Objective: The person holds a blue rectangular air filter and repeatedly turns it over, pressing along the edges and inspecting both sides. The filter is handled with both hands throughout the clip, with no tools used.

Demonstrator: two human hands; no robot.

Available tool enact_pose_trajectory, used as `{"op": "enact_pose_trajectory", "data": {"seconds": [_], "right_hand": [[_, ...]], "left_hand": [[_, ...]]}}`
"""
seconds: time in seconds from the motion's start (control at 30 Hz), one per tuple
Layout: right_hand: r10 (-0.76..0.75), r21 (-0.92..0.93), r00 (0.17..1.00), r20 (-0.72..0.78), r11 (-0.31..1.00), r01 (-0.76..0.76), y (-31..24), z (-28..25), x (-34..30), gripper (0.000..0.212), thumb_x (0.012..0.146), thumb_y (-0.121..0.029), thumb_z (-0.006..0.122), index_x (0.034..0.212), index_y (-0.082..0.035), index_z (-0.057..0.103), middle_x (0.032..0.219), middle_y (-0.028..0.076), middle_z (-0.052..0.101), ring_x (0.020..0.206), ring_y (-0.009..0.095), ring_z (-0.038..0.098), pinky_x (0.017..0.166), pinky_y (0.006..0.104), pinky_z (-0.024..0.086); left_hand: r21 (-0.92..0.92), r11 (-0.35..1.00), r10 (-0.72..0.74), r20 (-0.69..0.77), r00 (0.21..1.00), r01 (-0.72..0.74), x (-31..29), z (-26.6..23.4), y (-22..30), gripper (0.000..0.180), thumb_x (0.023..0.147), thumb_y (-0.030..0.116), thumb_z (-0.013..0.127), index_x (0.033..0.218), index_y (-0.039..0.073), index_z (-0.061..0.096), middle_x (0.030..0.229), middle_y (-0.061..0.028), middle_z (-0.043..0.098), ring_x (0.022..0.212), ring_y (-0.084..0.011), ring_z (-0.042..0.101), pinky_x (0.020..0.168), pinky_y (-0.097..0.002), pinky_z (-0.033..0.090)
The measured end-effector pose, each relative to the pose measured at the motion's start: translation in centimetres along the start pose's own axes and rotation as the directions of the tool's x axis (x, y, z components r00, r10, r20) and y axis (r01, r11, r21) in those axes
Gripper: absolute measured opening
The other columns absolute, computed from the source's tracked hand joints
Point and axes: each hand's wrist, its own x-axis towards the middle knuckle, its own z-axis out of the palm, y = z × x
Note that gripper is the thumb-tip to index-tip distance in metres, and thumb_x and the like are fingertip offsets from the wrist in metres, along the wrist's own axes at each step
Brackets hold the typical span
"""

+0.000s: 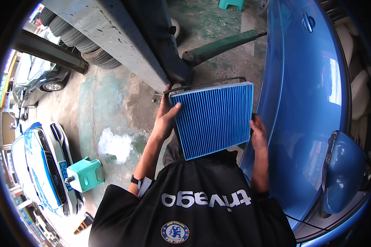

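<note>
A pleated air filter [214, 121], blue on its face with a pale border, is held up in front of my chest, slightly tilted. My left hand [167, 117] grips its left edge, thumb on the front and fingers behind. On the right edge, my right hand [258, 131] closes around the filter's lower side, its fingers partly hidden. Behind the filter a thin black frame [210, 83] sticks out along the top and appears to be held with it. The filter hides most of that frame.
Close on my right stands a blue car [313, 107] with its mirror [345, 173] and an open window. Ahead rises a grey lift post [115, 37] with a green lift arm [226, 45]. At left are a green plastic stool [85, 175], a parked car [39, 168] and stacked tyres [76, 37].
</note>
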Motion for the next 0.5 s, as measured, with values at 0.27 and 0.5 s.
{"op": "enact_pose_trajectory", "data": {"seconds": [0.27,0.5], "right_hand": [[0.039,0.093,0.997,-0.074,0.995,-0.032,1.0,0.5,-0.3,0.058,0.078,-0.018,0.077,0.128,0.0,0.053,0.107,0.004,0.064,0.094,0.014,0.06,0.087,0.0274,0.045],[-0.082,-0.093,0.989,-0.125,0.993,0.07,1.7,1.7,-1.7,0.05,0.089,-0.03,0.066,0.128,-0.001,0.053,0.109,0.005,0.061,0.096,0.014,0.056,0.087,0.0284,0.043]], "left_hand": [[0.139,0.99,0.017,0.087,0.996,-0.029,-1.3,0.2,0.7,0.077,0.094,0.018,0.062,0.152,0.0,0.016,0.147,-0.0147,0.035,0.138,-0.0231,0.03,0.114,-0.0355,0.02],[0.116,0.993,0.061,-0.22,0.974,-0.036,-1.2,-0.7,-0.9,0.046,0.101,0.041,0.048,0.12,0.0,0.055,0.096,-0.0004,0.06,0.084,-0.0071,0.053,0.075,-0.0231,0.045]]}}
